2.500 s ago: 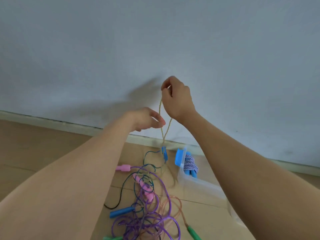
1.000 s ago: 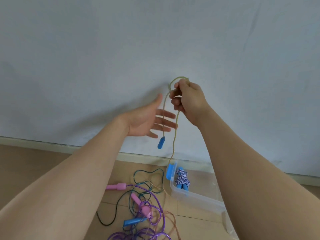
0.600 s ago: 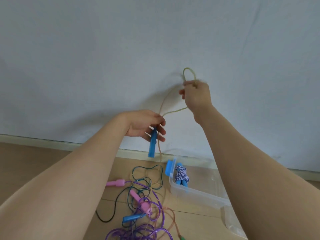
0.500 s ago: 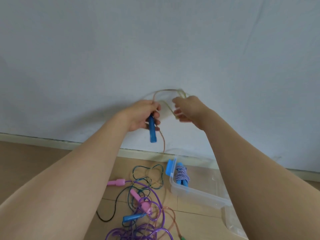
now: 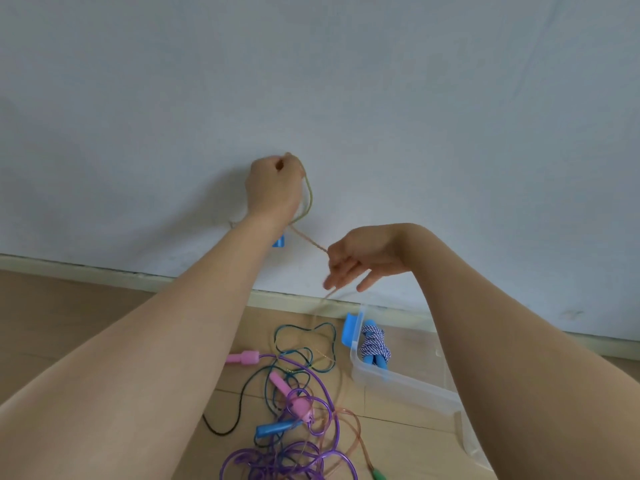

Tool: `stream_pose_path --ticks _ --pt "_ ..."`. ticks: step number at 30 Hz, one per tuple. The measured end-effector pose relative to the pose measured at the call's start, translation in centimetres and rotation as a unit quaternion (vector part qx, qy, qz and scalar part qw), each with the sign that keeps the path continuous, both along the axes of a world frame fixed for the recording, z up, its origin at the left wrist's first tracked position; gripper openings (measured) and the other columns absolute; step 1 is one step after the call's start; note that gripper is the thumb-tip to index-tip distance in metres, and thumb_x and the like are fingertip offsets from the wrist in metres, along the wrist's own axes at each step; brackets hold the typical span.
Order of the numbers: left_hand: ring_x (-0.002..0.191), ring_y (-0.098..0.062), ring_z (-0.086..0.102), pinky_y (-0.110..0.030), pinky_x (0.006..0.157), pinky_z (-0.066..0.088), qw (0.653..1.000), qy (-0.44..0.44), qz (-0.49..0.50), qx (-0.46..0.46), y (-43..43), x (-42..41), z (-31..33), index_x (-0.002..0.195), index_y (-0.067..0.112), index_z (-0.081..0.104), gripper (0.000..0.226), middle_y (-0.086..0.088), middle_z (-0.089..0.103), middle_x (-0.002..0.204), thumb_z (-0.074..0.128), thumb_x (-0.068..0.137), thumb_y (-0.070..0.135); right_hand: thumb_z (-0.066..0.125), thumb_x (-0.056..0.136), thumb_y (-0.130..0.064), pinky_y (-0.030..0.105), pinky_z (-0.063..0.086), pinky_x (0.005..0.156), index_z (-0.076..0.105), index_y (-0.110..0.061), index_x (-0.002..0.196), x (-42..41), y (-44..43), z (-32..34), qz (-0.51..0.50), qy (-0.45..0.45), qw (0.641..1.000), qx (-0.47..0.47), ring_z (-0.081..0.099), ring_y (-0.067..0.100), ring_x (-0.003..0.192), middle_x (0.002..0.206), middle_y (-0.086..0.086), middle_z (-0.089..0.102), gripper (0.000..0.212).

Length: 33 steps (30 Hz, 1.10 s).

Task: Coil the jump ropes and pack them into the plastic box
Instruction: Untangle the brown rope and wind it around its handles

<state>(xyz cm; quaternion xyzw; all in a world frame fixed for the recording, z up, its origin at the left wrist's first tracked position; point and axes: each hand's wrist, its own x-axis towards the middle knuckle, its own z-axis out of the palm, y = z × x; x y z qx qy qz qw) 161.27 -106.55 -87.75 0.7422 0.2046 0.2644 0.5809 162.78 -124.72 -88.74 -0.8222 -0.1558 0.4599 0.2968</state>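
Observation:
My left hand [image 5: 273, 188] is raised in front of the wall, gripping a thin tan jump rope [image 5: 309, 199] together with its blue handle [image 5: 278, 241], which pokes out below my wrist. The rope loops out of that fist and runs down-right to my right hand [image 5: 363, 258]. That hand pinches the rope with its fingers pointing down. From there the rope hangs to the floor. The clear plastic box [image 5: 401, 382] lies on the floor at lower right, with a coiled blue-and-white rope [image 5: 374, 344] inside.
A tangle of ropes lies on the wooden floor left of the box: purple rope [image 5: 287, 459], teal rope [image 5: 304, 341], pink handles [image 5: 246, 357], a blue handle [image 5: 277, 427], a green handle [image 5: 379, 474]. A blue latch [image 5: 351, 329] sits on the box's far end. The wall is close ahead.
My left hand took the blue handle and rose with it. My right hand came down from the top of the loop and now holds the rope lower, to the right.

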Motion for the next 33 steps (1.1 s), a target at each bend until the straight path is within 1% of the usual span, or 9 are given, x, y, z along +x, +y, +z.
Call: stream_pose_path --ticks 2,5,9,13,16,20,27,30,33 --pt "0.045 -0.016 0.033 -0.031 0.046 0.035 0.987 0.030 0.040 0.151 0.6 -0.6 -1.1 0.058 0.005 0.049 0.035 0.004 0.033 0.045 0.055 0.083 0.029 0.050 0.104 -0.027 0.053 0.050 0.110 0.065 -0.008 0.119 0.1 -1.0 -0.7 0.034 -0.043 0.994 -0.095 0.068 0.022 0.120 0.113 0.002 0.080 0.028" --pt "0.045 -0.016 0.038 -0.025 0.044 0.033 0.973 0.125 -0.009 0.192 1.2 -1.2 -2.3 0.058 0.007 0.051 0.034 0.006 0.039 0.044 0.060 0.080 0.031 0.055 0.104 -0.021 0.047 0.059 0.101 0.067 -0.004 0.122 0.5 -2.2 -1.5 0.054 -0.100 0.977 -0.180 0.074 0.023 0.110 0.109 0.006 0.081 0.027" --pt "0.077 -0.024 0.057 -0.028 0.058 0.043 0.902 0.297 -0.278 0.147 1.1 -1.7 -3.8 0.095 0.003 0.076 0.027 -0.018 0.070 0.089 0.065 0.072 0.011 0.054 0.107 -0.013 0.032 0.064 0.067 0.070 0.000 0.114 1.5 -2.1 -1.1 -0.121 -0.134 0.982 0.061 0.077 0.024 0.075 0.081 0.013 0.077 0.022" --pt "0.085 -0.005 0.062 -0.030 0.073 0.044 0.819 0.312 -0.481 0.033 0.5 -2.2 -4.4 0.126 0.010 0.065 0.054 -0.006 0.060 0.135 0.063 0.078 -0.014 0.055 0.106 -0.014 0.028 0.049 0.050 0.071 0.002 0.109 2.1 -0.2 1.0 -0.289 -0.169 0.881 0.334 0.060 0.023 0.058 0.063 0.006 0.054 0.023" --pt "0.073 -0.009 0.052 -0.028 0.071 0.042 0.821 0.288 -0.494 -0.001 0.2 -1.6 -4.5 0.128 0.007 0.068 0.035 -0.002 0.065 0.133 0.075 0.094 0.007 0.058 0.103 -0.011 0.027 0.043 0.047 0.070 0.002 0.109 1.8 1.0 2.0 -0.362 -0.125 0.818 0.428 0.055 0.020 0.056 0.061 0.004 0.048 0.018" --pt "0.064 -0.013 0.047 -0.027 0.069 0.045 0.853 0.255 -0.454 -0.016 0.3 -1.7 -4.0 0.112 0.003 0.067 0.028 -0.011 0.078 0.108 0.053 0.110 0.027 0.069 0.093 -0.006 0.027 0.042 0.048 0.071 0.000 0.107 1.7 1.5 2.1 -0.397 -0.127 0.788 0.454 0.054 0.019 0.057 0.066 0.002 0.056 0.016" --pt "0.050 -0.016 0.029 -0.023 0.044 0.028 0.953 0.087 -0.237 -0.167 0.4 -0.4 -2.3 0.087 0.013 0.052 0.030 0.000 0.045 0.054 0.041 0.113 0.024 0.035 0.105 -0.009 0.043 0.067 0.067 0.053 0.000 0.134 1.3 0.3 0.6 -0.334 -0.129 0.913 0.196 0.078 0.040 0.080 0.111 0.025 0.069 0.034" --pt "0.049 -0.014 0.029 -0.023 0.044 0.028 0.949 0.037 -0.227 -0.215 -0.3 -0.1 -1.0 0.085 0.015 0.048 0.032 0.003 0.041 0.054 0.037 0.114 0.024 0.052 0.104 -0.003 0.041 0.065 0.083 0.059 -0.007 0.140 0.4 0.2 0.0 -0.120 -0.098 0.987 0.034 0.077 0.034 0.098 0.125 0.019 0.072 0.037" --pt "0.050 -0.013 0.029 -0.024 0.047 0.029 0.943 0.002 -0.228 -0.242 -1.0 0.0 -0.2 0.082 0.015 0.047 0.035 0.001 0.042 0.056 0.035 0.114 0.022 0.067 0.102 -0.020 0.043 0.058 0.103 0.063 -0.036 0.142 -0.2 0.8 -0.3 0.074 -0.030 0.997 -0.007 0.074 0.025 0.112 0.128 -0.005 0.069 0.043"
